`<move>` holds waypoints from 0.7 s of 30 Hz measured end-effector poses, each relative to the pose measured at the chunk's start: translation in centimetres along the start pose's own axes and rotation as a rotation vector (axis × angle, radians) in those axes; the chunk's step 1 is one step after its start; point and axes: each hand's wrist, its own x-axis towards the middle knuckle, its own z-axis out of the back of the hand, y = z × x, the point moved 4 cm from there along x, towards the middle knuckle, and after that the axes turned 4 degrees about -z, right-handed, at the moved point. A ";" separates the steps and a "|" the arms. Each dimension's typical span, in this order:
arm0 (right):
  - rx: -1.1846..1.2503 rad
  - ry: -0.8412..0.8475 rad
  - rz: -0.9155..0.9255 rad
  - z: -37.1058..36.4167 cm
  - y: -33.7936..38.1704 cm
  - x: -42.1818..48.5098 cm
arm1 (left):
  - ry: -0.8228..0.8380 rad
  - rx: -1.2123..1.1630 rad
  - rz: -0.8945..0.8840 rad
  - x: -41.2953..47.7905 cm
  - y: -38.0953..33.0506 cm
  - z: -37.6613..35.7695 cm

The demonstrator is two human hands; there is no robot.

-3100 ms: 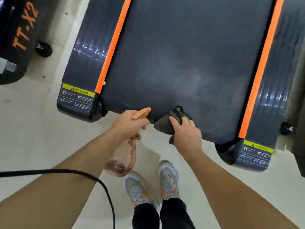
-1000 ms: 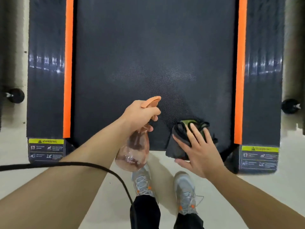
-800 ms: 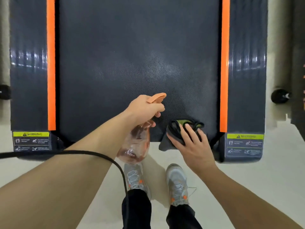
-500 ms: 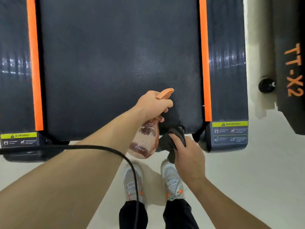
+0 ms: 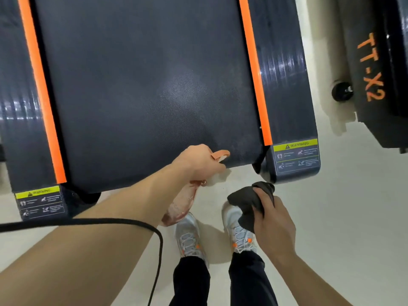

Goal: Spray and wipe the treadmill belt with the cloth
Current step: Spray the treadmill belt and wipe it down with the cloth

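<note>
The dark treadmill belt (image 5: 141,89) fills the upper half of the view, framed by orange strips, with a paler damp patch near its right rear part. My left hand (image 5: 198,162) grips a clear pinkish spray bottle (image 5: 181,206) with an orange trigger, held over the belt's rear edge and hanging down over the floor. My right hand (image 5: 272,219) holds a bunched dark cloth (image 5: 247,200) above the floor, off the belt, just behind the right rear corner.
Ribbed side rails with yellow warning labels (image 5: 295,155) flank the belt. A second machine marked TT-X2 (image 5: 373,69) stands to the right. A black cable (image 5: 110,224) crosses my left forearm. My grey shoes (image 5: 191,237) stand on the pale floor.
My right hand has lifted the cloth off the belt's rear edge and drawn it back over the floor. The view has shifted left, so the treadmill sits further right.
</note>
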 end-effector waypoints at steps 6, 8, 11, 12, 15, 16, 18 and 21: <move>0.112 -0.055 -0.038 1.5 2.8 3.1 | -0.079 -0.112 -0.015 -0.7 0.4 0.0; 0.134 -0.089 -0.012 2.0 3.7 4.0 | -0.129 -0.144 -0.048 -0.4 -0.2 0.5; 0.146 -0.110 0.062 2.4 4.7 5.3 | -0.217 -0.191 -0.093 0.6 -1.7 2.3; 0.139 -0.109 0.079 2.4 4.8 5.7 | -0.245 -0.216 -0.101 1.1 -2.2 2.9; 0.142 -0.120 0.070 2.3 4.9 6.5 | -0.291 -0.256 -0.119 2.3 -3.6 4.7; 0.156 -0.125 0.057 2.4 4.9 6.7 | -0.287 -0.259 -0.116 2.6 -3.8 5.0; 0.185 -0.142 0.041 2.9 5.5 7.1 | -0.269 -0.277 -0.081 3.1 -3.7 5.0; 0.265 -0.219 0.060 4.4 7.8 9.0 | -0.251 -0.290 -0.039 3.2 -2.7 4.7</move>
